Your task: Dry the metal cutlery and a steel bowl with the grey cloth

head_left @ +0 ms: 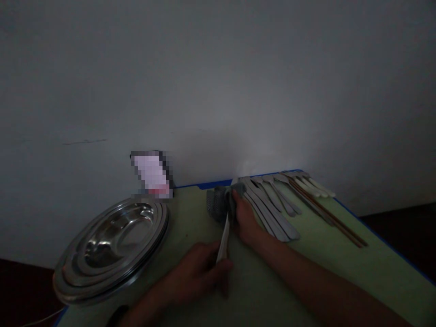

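Forearms (306, 272) are nearest to the head camera; the left hand (199, 268) pinches a pale utensil (224, 240) between thumb and fingers, its far end going into the grey cloth (218, 204); the right hand (245, 215) grips this cloth, its fingers partly hidden; stacked metal plates (73, 268) lie left of the cloth, flat-handled cutlery (272, 218) and brown chopsticks (335, 220) right of it.

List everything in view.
Wall: one, grey, behind.
Table: one, green, below.
Dishes: stacked, uncounted, silver, left.
Phone: apparently one, pale, blurred, by wall.
Flat-handled cutlery: several, silver, right.
Slimmer cutlery: several, silver, farther right.
Chopsticks: apparently two, brown, right.
White-handled cutlery: several, far right.
Wire: one, pale, lower left.
Cloth: one, grey, centre.
Held utensil: one, pale, centre.
Wristband: one, black, left wrist.
Left hand: one, holding utensil, lower centre.
Right hand: one, gripping cloth, centre.
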Action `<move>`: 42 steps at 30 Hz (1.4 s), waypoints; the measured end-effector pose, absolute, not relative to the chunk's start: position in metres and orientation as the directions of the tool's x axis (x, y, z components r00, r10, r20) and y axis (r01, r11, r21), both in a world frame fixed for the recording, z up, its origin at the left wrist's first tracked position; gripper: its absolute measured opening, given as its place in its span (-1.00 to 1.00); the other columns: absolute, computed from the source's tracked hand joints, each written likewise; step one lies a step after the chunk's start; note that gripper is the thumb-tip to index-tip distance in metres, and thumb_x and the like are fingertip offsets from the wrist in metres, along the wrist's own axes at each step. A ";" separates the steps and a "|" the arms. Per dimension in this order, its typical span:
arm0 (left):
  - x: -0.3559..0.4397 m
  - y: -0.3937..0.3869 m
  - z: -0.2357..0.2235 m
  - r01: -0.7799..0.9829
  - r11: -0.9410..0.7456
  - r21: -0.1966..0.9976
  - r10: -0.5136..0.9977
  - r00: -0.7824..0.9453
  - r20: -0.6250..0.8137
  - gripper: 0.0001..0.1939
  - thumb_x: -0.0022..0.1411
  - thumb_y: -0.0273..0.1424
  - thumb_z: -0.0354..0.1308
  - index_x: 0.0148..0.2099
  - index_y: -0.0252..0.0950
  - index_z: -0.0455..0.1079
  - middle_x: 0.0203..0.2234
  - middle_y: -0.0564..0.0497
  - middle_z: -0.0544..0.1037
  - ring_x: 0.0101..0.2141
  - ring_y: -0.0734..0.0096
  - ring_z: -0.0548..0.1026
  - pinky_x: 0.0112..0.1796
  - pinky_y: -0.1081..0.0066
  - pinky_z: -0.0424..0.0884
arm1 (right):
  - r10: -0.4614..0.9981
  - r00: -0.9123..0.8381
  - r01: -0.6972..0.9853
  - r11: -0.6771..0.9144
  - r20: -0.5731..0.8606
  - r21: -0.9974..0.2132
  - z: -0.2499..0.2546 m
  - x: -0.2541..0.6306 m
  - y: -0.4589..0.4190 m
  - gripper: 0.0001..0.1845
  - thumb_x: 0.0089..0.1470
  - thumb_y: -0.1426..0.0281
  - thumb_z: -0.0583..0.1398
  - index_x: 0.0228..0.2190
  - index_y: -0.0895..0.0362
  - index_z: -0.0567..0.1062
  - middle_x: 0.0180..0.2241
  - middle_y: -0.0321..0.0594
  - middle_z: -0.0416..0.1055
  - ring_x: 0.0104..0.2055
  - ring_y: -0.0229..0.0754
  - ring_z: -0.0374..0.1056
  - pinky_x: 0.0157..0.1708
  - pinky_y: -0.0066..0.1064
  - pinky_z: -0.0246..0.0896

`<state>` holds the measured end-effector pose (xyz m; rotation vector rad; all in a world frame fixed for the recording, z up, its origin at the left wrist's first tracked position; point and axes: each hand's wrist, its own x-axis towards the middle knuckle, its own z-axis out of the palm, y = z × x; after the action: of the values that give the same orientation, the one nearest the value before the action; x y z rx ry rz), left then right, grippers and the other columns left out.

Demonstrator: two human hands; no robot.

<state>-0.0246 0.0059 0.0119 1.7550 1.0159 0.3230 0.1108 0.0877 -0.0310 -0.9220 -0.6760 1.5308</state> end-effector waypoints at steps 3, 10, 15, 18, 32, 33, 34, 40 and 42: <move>-0.027 0.006 0.014 0.480 -0.138 0.866 0.704 0.663 -0.256 -0.64 0.30 -0.19 -0.11 -0.40 -0.30 0.35 -0.56 0.02 0.52 -0.51 0.43 0.42 -0.43 0.51 0.30 | 0.952 0.001 -0.684 -0.223 -0.307 -0.694 -0.029 0.113 0.094 -0.74 0.03 0.18 0.09 -0.39 0.08 0.46 -0.41 -0.25 0.52 -0.28 -0.15 0.42 -0.25 -0.31 0.29; -0.036 0.004 0.015 0.518 -0.129 0.846 0.716 0.639 -0.282 -0.76 0.21 -0.28 -0.02 -0.45 -0.26 0.33 -0.68 0.12 0.40 -0.61 0.48 0.36 -0.52 0.54 0.25 | 0.920 -0.053 -0.790 -0.277 -0.389 -0.547 -0.026 0.115 0.097 -0.69 0.13 0.22 0.00 -0.39 0.06 0.48 -0.42 -0.25 0.53 -0.25 -0.16 0.43 -0.24 -0.30 0.32; -0.034 0.003 0.013 0.518 -0.018 0.855 0.793 0.529 -0.303 -0.73 0.14 -0.27 -0.04 -0.56 -0.24 0.22 -0.68 0.13 0.30 -0.60 0.48 0.30 -0.54 0.52 0.21 | 0.954 -0.052 -0.743 -0.234 -0.294 -0.627 -0.028 0.115 0.095 -0.74 0.04 0.17 0.10 -0.44 0.06 0.47 -0.44 -0.26 0.52 -0.29 -0.16 0.41 -0.29 -0.34 0.28; -0.032 0.006 0.008 0.453 0.068 0.889 0.845 0.447 -0.293 -0.68 0.14 -0.22 -0.09 -0.58 -0.24 0.16 -0.70 0.14 0.25 -0.62 0.50 0.24 -0.54 0.51 0.20 | 0.979 -0.052 -0.646 -0.183 -0.197 -0.741 -0.029 0.113 0.090 -0.70 -0.06 0.11 0.18 -0.43 0.09 0.46 -0.46 -0.27 0.49 -0.31 -0.16 0.39 -0.33 -0.37 0.24; -0.032 0.018 -0.005 0.576 -0.151 0.803 0.958 0.286 -0.025 -0.77 0.07 -0.28 0.00 -0.58 -0.23 0.23 -0.61 0.06 0.31 -0.52 0.39 0.26 -0.46 0.43 0.19 | 0.982 -0.093 0.064 0.170 0.164 -0.983 -0.024 0.098 0.062 -0.60 0.03 0.08 0.07 -0.57 0.15 0.40 -0.53 -0.23 0.38 -0.43 -0.19 0.28 -0.41 -0.39 0.09; -0.031 0.018 -0.005 0.601 -0.192 0.776 0.956 0.295 0.008 -0.81 0.04 -0.29 0.03 -0.56 -0.23 0.26 -0.59 0.05 0.32 -0.50 0.37 0.26 -0.43 0.42 0.19 | 0.982 -0.083 0.043 0.171 0.168 -0.984 -0.025 0.099 0.064 -0.61 0.04 0.09 0.07 -0.55 0.14 0.41 -0.52 -0.22 0.39 -0.42 -0.19 0.29 -0.40 -0.39 0.10; -0.030 0.018 -0.006 0.616 -0.220 0.756 0.952 0.304 0.029 -0.83 0.03 -0.31 0.05 -0.54 -0.24 0.28 -0.58 0.05 0.32 -0.50 0.36 0.26 -0.42 0.41 0.19 | 0.984 -0.060 0.022 0.167 0.165 -0.986 -0.026 0.100 0.066 -0.61 0.04 0.09 0.07 -0.54 0.14 0.41 -0.50 -0.22 0.40 -0.41 -0.18 0.30 -0.38 -0.39 0.12; -0.016 0.007 -0.003 0.562 -0.102 0.821 0.947 0.307 -0.093 -0.62 0.26 -0.18 -0.16 -0.54 -0.23 0.18 -0.67 0.10 0.28 -0.58 0.39 0.28 -0.47 0.41 0.21 | 0.991 0.056 -0.039 0.124 0.122 -0.992 -0.031 0.104 0.077 -0.60 0.00 0.07 0.09 -0.50 0.16 0.44 -0.46 -0.16 0.44 -0.34 -0.11 0.34 -0.33 -0.34 0.17; -0.012 0.005 -0.001 0.492 0.002 0.870 0.950 0.270 -0.155 -0.59 0.25 -0.13 -0.18 -0.53 -0.23 0.21 -0.67 0.09 0.31 -0.55 0.37 0.32 -0.43 0.39 0.25 | 0.986 0.053 0.006 0.160 0.160 -0.987 -0.030 0.103 0.073 -0.62 0.01 0.08 0.09 -0.49 0.15 0.45 -0.45 -0.15 0.45 -0.34 -0.10 0.35 -0.33 -0.32 0.19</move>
<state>-0.0119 0.0052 -0.0013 1.6301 1.3546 0.6318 0.1027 0.0733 -0.0303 -1.1166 -1.2426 1.0511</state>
